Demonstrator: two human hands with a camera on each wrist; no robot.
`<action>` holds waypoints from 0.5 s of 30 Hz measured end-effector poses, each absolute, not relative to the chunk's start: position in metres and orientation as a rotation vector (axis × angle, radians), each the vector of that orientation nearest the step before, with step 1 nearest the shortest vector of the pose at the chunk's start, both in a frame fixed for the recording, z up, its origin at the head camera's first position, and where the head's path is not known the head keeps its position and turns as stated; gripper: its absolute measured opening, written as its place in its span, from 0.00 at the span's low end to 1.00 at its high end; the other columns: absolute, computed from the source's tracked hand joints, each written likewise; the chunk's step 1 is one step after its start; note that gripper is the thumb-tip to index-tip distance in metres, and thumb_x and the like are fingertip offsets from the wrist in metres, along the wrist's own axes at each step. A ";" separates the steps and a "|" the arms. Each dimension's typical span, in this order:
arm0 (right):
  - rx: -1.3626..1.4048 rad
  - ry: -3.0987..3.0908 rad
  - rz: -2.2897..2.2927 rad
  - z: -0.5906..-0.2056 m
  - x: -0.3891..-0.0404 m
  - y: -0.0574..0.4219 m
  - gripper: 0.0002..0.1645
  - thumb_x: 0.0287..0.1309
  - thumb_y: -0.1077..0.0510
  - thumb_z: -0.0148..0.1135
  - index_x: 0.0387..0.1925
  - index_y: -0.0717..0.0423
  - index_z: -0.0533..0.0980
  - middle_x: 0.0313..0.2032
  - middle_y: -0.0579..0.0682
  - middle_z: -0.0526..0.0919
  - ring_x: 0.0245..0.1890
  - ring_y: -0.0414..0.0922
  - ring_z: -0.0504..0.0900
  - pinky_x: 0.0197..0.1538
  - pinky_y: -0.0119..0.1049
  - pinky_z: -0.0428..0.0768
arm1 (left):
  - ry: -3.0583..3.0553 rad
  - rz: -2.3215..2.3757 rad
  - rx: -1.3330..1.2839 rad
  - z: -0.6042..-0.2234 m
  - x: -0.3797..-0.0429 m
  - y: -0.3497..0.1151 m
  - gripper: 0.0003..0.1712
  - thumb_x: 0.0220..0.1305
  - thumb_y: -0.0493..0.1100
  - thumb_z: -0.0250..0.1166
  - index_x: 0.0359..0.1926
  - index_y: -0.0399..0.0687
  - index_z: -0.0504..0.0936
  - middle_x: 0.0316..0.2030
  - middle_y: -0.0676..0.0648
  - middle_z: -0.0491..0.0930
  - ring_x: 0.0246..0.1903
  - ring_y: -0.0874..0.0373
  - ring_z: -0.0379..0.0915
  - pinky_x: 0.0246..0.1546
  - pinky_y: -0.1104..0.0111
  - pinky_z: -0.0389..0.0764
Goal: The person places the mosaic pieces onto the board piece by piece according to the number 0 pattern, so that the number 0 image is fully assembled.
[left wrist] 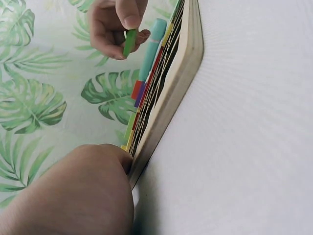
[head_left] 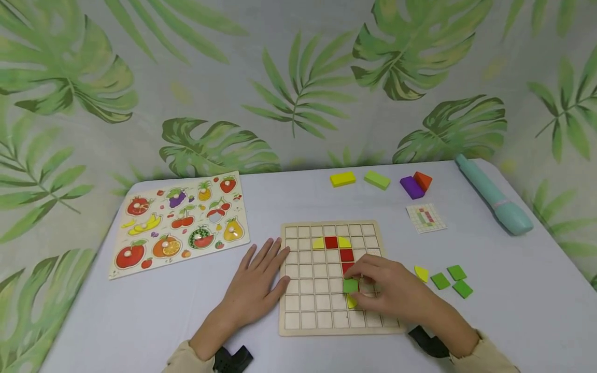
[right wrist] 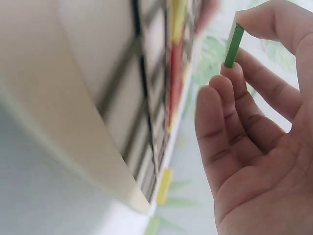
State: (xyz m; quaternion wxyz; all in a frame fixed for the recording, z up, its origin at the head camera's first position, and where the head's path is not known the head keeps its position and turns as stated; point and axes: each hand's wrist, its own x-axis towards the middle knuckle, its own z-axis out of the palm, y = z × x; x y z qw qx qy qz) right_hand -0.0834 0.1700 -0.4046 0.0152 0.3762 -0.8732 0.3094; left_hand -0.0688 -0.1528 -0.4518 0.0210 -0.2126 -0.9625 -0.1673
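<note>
A wooden grid board (head_left: 305, 285) lies on the table between the hands. My right hand (head_left: 394, 287) pinches a green square tile (head_left: 351, 286) between thumb and fingertips; the right wrist view shows this tile (right wrist: 234, 45) edge-on, raised off the board. Below it in the head view, a yellow tile (head_left: 352, 302) sits partly covered by the hand. Farther up the grid are red square tiles (head_left: 347, 255) and two rounded yellow tiles (head_left: 318, 243). My left hand (head_left: 254, 285) rests palm down, fingers straight and spread, with fingertips at the board's left edge.
Loose green tiles (head_left: 440, 281) and a yellow tile (head_left: 422, 273) lie right of the board. Behind them are a small pattern card (head_left: 426, 217), a purple block (head_left: 412, 187) among other blocks, and a teal stick-shaped object (head_left: 494, 194). A fruit puzzle (head_left: 186, 248) lies left.
</note>
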 end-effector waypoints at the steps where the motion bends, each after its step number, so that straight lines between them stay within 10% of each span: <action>1: 1.177 -2.728 0.958 -0.407 -0.082 0.167 0.17 0.53 0.56 0.79 0.44 0.41 0.83 0.39 0.32 0.79 0.34 0.33 0.75 0.35 0.26 0.79 | -2.980 -0.520 -0.661 -0.452 -0.069 -0.153 0.36 0.79 0.58 0.50 0.80 0.50 0.59 0.81 0.47 0.51 0.82 0.50 0.42 0.80 0.50 0.41; 15: 1.269 -2.834 0.841 -0.420 -0.074 0.153 0.14 0.57 0.50 0.77 0.45 0.39 0.86 0.41 0.32 0.80 0.37 0.29 0.74 0.41 0.28 0.81 | -2.925 -0.467 -0.692 -0.453 -0.069 -0.154 0.35 0.78 0.57 0.51 0.79 0.48 0.62 0.80 0.43 0.55 0.81 0.48 0.47 0.79 0.47 0.46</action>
